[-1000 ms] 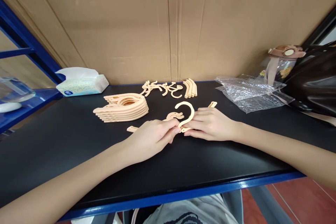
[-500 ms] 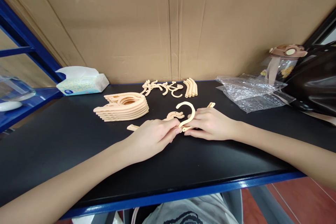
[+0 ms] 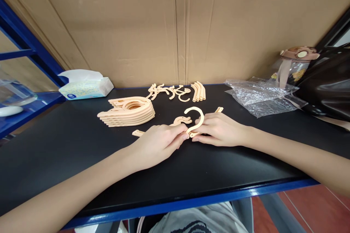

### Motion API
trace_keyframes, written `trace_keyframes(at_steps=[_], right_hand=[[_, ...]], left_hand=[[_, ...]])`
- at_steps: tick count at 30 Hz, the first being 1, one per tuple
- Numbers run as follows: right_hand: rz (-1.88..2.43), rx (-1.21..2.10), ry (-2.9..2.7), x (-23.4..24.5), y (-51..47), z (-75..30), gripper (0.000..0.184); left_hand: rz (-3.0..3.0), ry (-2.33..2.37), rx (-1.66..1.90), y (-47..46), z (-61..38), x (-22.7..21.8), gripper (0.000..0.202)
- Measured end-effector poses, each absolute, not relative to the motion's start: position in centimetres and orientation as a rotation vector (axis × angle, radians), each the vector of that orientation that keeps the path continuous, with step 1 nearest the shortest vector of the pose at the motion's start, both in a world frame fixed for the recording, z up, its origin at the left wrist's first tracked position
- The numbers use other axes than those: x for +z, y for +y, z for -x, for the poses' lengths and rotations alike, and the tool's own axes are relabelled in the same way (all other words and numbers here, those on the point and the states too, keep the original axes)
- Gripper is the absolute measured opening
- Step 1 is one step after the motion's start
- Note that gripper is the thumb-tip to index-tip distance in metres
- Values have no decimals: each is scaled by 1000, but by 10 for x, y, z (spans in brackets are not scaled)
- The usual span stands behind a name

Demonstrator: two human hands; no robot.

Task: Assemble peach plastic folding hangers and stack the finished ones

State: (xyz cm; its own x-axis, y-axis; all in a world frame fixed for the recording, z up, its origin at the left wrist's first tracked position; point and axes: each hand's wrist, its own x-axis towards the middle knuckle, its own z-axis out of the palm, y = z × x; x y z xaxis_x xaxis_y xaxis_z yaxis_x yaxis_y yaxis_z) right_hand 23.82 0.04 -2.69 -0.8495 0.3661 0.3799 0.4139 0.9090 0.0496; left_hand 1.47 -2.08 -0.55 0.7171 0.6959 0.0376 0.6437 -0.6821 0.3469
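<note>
Both hands rest on a black table (image 3: 68,153) and meet over a peach plastic hanger (image 3: 194,118) whose hook curves up between them. My left hand (image 3: 160,143) pinches the hanger's middle just below the hook, fingers closed; the hanger's left arm tip (image 3: 137,133) sticks out beyond it. My right hand (image 3: 218,129) grips the right arm, whose tip (image 3: 220,109) shows past the knuckles. A stack of assembled peach hangers (image 3: 127,112) lies behind my left hand.
Loose peach hooks (image 3: 168,91) and a bundle of curved arm pieces (image 3: 198,91) lie by the cardboard wall. A tissue pack (image 3: 84,84) sits at the back left. Crumpled clear bags (image 3: 259,96), a lidded cup (image 3: 294,63) and a dark bag (image 3: 328,83) fill the right.
Hardly anything has moved; the hook between my hands has shifted very slightly to the right while both hands keep their grip.
</note>
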Motion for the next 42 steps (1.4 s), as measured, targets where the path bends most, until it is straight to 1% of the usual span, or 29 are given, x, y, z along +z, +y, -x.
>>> trace_keyframes(at_steps=[42], right_hand=[[587, -131, -2755, -28, 2, -239, 29]], left_hand=[[-2610, 1051, 230, -21, -15, -4, 26]])
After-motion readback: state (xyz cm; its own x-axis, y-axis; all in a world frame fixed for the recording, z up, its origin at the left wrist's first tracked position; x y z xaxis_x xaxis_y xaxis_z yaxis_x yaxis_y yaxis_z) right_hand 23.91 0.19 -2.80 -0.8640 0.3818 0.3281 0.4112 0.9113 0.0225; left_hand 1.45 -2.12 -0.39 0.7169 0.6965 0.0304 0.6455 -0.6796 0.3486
